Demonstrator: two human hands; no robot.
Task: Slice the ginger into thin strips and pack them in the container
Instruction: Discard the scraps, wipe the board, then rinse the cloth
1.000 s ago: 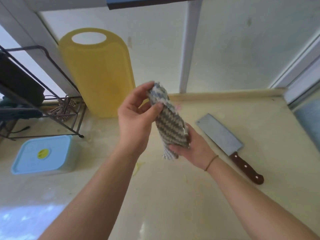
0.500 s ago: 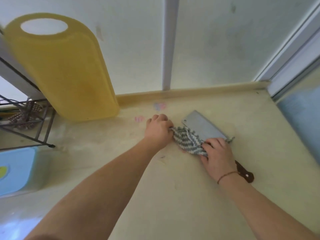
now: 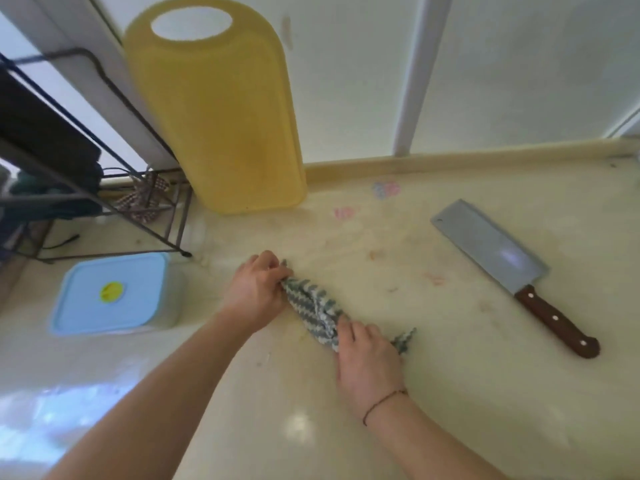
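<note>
- I see the counter (image 3: 485,393), pale cream and glossy, running under everything here.
- The yellow cutting board (image 3: 218,119) stands upright on the counter, leaning on the wall; I place the rest from it.
- A dark wire rack (image 3: 86,188) stands just left of the cutting board.
- The container (image 3: 114,294), light blue with its lid on and a yellow spot on top, sits on the counter in front of the cutting board and to its left, near the rack's foot.
- The cleaver (image 3: 509,268) lies flat well to the right of the cutting board, brown handle pointing toward me.
- A striped grey-and-white cloth (image 3: 313,308) lies on the counter in front of the cutting board, stretched between my hands.
- My left hand (image 3: 254,294) pinches the cloth's far end, fingers curled around it.
- My right hand (image 3: 369,363) grips the near end, fingers bent over the cloth.
- I cannot make out any ginger.
</note>
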